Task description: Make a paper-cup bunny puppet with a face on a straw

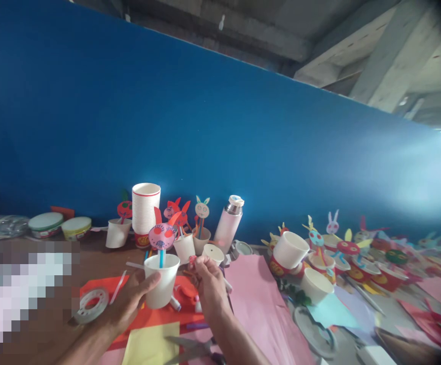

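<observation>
**Two bare hands, a white paper cup and a scrap of red**

Just below and left of the frame's centre, a person's left hand [132, 298] grips a white paper cup [166, 286] from its left side, thumb across the front. The cup's long axis stands nearly upright, open mouth on top. Out of it rises a blue stem [161, 258] topped by a pink animal face [161, 236] with tall red ears.

The right hand [213, 290], at lower centre, pinches a small red piece [192, 260] (too tiny to make out its shape) between thumb and fingers. The cup lies directly left of that pinch: the piece sits level with the rim, near it, with a narrow gap between. The left hand is nearer the cup, already touching it; the right is apart.

Open scissors [193, 351] lie at the bottom edge, over yellow paper [148, 347]. Behind, a stack of cups [146, 210] stands before a blue wall [205, 126].
</observation>
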The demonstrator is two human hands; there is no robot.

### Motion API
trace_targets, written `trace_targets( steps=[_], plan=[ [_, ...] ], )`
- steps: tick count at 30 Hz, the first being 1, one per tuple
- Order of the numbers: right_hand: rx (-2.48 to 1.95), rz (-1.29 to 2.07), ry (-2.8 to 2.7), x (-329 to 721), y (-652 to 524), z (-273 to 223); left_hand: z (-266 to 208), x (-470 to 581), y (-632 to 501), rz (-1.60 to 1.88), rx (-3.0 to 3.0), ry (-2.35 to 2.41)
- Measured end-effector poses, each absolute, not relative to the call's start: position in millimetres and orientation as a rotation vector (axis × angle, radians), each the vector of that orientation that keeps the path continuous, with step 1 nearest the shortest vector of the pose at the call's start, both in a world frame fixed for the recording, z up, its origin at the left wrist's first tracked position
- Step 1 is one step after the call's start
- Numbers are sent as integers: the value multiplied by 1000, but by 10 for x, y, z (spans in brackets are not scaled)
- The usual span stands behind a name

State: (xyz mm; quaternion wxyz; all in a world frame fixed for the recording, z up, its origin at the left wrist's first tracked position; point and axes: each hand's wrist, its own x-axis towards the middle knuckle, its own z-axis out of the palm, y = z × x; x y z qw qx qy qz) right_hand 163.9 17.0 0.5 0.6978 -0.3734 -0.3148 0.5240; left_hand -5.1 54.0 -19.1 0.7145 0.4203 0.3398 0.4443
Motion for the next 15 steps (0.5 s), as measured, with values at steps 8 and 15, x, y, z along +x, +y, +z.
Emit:
trace_targets(
  steps=[8,15],
  plan=[
    [-756,1172,-663,1597,169,-8,-216,-24,507,969,1066,849],
    [-777,1124,-665,1543,143,-28,-269,-38,489,1012,1105,986]
  ],
)
